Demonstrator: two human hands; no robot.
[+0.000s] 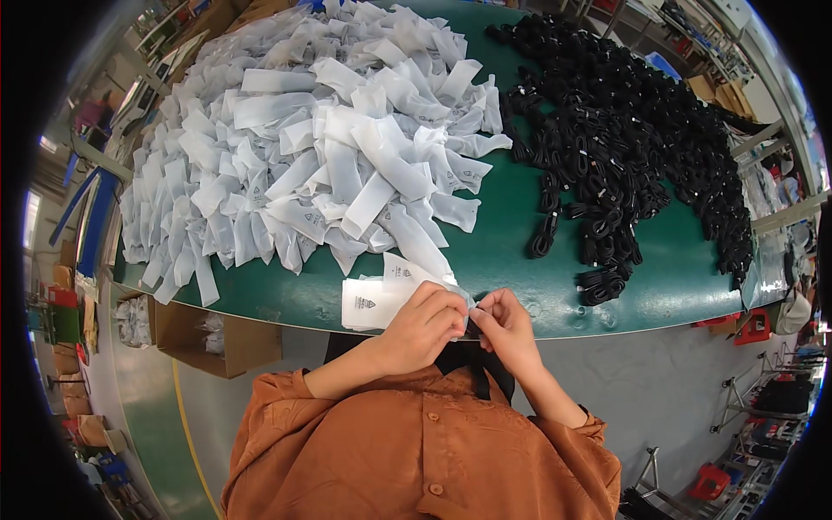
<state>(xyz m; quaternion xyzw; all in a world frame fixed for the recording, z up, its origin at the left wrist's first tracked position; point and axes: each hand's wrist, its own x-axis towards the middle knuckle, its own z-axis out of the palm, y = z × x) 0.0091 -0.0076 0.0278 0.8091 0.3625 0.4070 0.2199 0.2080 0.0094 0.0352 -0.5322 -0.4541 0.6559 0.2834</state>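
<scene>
My left hand (423, 326) is closed on a small translucent white pouch (459, 295) at the table's near edge. The fingers of my right hand (508, 328) are pinched at the end of the same pouch. Something dark, perhaps part of a black cable, shows between the two hands, mostly hidden by the fingers. Beside my left hand lies a flat stack of white pouches (364, 305) with small dark printed marks. Just beyond it, a large heap of filled white pouches (338, 165) covers the left part of the table.
Coiled black cables (624, 139) are heaped on the right of the green table (494, 251). A cardboard box (217, 347) with white pouches inside stands below the table's left edge. Metal frame posts (784, 212) rise at the sides. Red bins (711, 481) sit on the floor at right.
</scene>
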